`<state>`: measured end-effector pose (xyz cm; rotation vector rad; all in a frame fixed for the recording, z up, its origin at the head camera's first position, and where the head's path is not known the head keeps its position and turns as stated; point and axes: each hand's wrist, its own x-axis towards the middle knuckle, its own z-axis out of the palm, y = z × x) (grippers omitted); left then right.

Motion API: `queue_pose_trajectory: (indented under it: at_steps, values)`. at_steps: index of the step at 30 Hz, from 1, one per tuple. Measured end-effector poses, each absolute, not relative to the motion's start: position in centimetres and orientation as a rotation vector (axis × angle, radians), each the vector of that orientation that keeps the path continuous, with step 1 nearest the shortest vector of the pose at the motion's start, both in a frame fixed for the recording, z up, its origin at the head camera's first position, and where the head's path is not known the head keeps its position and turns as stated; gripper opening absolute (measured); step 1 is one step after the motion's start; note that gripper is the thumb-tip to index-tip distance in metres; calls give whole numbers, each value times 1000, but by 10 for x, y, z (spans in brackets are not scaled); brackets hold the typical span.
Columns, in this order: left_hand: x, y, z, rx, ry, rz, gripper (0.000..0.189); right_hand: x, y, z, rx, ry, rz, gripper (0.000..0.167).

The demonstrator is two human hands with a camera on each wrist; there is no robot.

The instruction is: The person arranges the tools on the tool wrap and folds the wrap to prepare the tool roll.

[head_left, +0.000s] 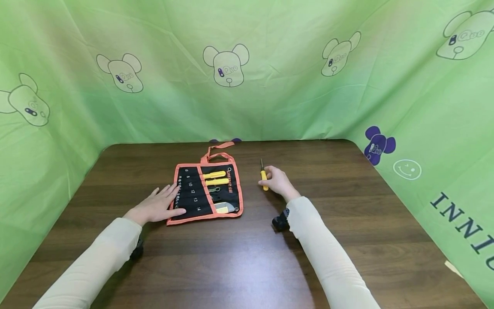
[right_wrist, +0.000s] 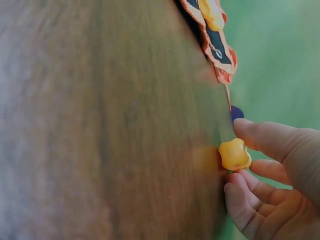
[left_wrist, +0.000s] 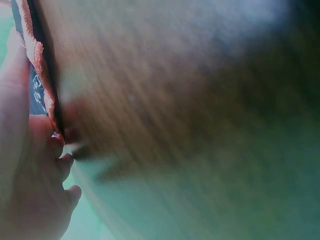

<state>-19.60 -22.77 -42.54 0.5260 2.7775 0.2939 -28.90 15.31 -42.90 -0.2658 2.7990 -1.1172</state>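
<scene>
A black tool pouch (head_left: 189, 193) with orange edging lies flat on the table, white numbers printed on its pocket. My left hand (head_left: 158, 205) rests on its left edge, fingers extended and thumb spread along the lower part. In the left wrist view, the left fingers (left_wrist: 50, 145) lie along the orange edge. To the pouch's right, my right hand (head_left: 279, 181) pinches a small screwdriver (head_left: 264, 175) by its yellow handle, its shaft pointing to the table's far side. The right wrist view shows the handle's butt end (right_wrist: 234, 154) between thumb and fingers.
Two yellow handles (head_left: 216, 178), a small wrench end (head_left: 214, 189) and a grey-and-yellow tool (head_left: 225, 207) stick out of the pouch pocket. An orange strap (head_left: 216, 151) trails toward the table's back edge. A green printed cloth (head_left: 270, 107) hangs behind the brown table (head_left: 231, 266).
</scene>
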Motion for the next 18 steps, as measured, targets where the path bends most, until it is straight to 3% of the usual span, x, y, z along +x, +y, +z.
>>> queue_pose_trajectory:
  at_steps: [18]
  values:
    - [-196,-229,-427,531,2778,282,97,-286,156,-428,-114,2576,-1388,51]
